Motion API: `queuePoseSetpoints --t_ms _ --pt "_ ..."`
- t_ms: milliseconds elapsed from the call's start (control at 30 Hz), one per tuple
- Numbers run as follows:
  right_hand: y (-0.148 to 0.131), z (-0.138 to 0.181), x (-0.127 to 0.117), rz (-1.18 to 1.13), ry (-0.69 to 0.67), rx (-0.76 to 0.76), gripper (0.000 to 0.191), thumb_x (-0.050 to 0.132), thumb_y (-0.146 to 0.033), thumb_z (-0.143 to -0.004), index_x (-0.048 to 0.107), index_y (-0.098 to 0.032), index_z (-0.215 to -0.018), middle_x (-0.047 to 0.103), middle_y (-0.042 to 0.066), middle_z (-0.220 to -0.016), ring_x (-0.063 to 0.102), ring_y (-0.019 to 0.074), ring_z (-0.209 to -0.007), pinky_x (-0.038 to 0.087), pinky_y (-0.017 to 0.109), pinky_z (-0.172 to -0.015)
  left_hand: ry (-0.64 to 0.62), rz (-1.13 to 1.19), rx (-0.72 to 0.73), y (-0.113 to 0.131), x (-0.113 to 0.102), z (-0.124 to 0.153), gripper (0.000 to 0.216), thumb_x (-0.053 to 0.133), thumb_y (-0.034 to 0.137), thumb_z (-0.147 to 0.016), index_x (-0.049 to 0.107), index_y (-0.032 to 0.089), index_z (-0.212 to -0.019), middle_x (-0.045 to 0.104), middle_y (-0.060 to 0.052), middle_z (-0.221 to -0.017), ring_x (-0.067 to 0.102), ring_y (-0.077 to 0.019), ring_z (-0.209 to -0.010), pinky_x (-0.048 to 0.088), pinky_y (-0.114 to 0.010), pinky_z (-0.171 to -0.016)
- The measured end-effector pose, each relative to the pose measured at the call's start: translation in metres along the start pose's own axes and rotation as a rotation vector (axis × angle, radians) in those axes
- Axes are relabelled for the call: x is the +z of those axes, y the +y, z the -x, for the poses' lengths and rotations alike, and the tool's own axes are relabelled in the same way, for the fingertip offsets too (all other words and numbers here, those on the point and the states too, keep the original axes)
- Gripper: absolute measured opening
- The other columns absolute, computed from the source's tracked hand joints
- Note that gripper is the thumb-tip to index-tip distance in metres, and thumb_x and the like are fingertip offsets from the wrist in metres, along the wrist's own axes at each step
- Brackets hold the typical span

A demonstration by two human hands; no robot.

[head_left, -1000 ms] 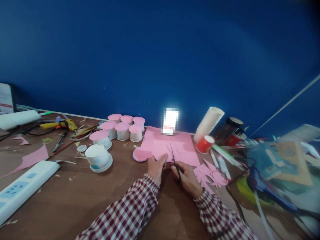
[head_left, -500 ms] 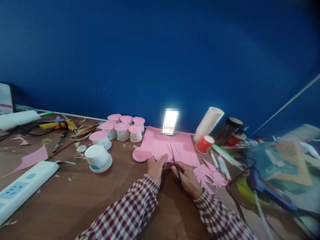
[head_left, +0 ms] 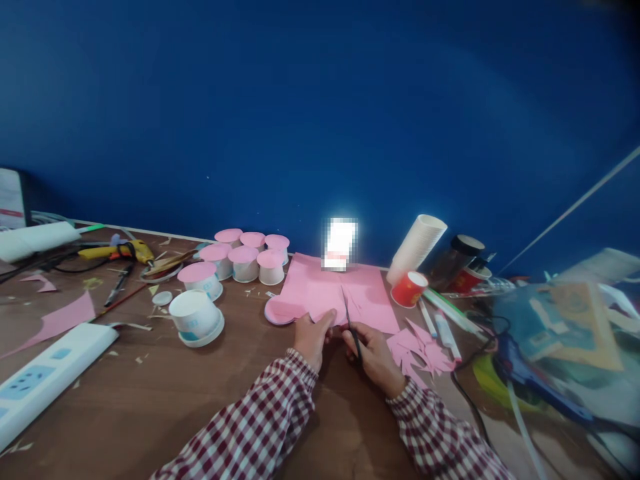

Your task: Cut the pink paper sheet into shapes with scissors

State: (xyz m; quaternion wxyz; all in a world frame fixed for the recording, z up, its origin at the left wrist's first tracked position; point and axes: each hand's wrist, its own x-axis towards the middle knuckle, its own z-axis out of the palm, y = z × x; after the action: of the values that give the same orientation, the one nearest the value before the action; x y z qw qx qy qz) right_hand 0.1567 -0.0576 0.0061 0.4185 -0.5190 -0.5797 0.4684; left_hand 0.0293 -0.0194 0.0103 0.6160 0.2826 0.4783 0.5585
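My right hand [head_left: 376,357] is closed on black-handled scissors [head_left: 354,341], whose blades point away over pink paper. Just to its left, my left hand [head_left: 313,337] pinches a piece of pink paper [head_left: 325,308], its outline hard to tell from the sheet behind. The large pink sheet [head_left: 374,283] lies flat beyond both hands. Beside my left hand, a round-edged pink paper piece [head_left: 279,310] rests at the sheet's left corner. Cut pink scraps [head_left: 434,353] lie to the right of my right hand.
Several pink-topped paper cups [head_left: 245,263] stand left, near a white cup [head_left: 193,312]. A lit phone [head_left: 341,243] leans at the wall. Right are stacked cups [head_left: 419,247], a red cup [head_left: 410,289] and a blue glue gun [head_left: 535,380]. A power strip [head_left: 55,373] lies front left.
Both hands and the scissors stay almost in place. The pink paper by the left hand and the scissor blades shift only very slightly.
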Motion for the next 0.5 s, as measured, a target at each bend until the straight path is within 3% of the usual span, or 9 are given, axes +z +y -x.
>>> queuePoseSetpoints --t_ms 500 --pt "-0.0027 -0.0014 -0.001 -0.041 0.079 0.0 0.032 0.055 -0.045 -0.083 0.062 -0.015 -0.089 0.05 -0.004 -0.053 0.045 0.009 -0.045 0.035 0.019 -0.042 -0.013 0.025 -0.012 0.0004 -0.0008 0.0017 0.029 0.075 0.032 -0.056 0.053 0.013 -0.059 0.045 0.006 -0.042 0.038 -0.0053 -0.037 0.026 -0.018 -0.035"
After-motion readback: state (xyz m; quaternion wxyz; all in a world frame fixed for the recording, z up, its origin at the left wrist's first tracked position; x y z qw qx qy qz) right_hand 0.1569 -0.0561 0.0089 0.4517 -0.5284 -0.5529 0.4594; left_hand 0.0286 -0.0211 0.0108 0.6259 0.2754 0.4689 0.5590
